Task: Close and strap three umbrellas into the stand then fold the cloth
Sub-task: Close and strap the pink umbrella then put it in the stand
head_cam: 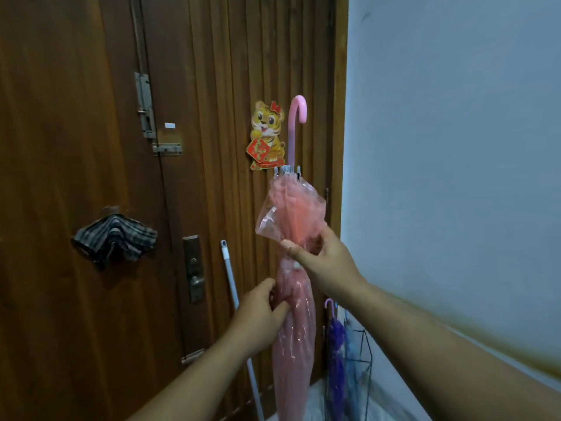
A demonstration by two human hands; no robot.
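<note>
Hands work on the pink umbrella (293, 323), held upright, crook handle up, so its thin crinkly film gathers. The left hand (261, 311) grips the bunched canopy; the right hand (318, 253) pinches loose folds above, probably near the strap. Right of it, the wire stand (362, 360) holds a purple umbrella (335, 341) and a blue one (352, 363). A checked cloth (113, 238) hangs left on the door.

Dim, flat indoor light — you get no hard shadows and no glare

Your wide lens bows the door (91, 177) edges, and your right forearm (455, 344) smears into blur with an orange fringe at lower right — the wall (455, 147) reads bluish grey
</note>
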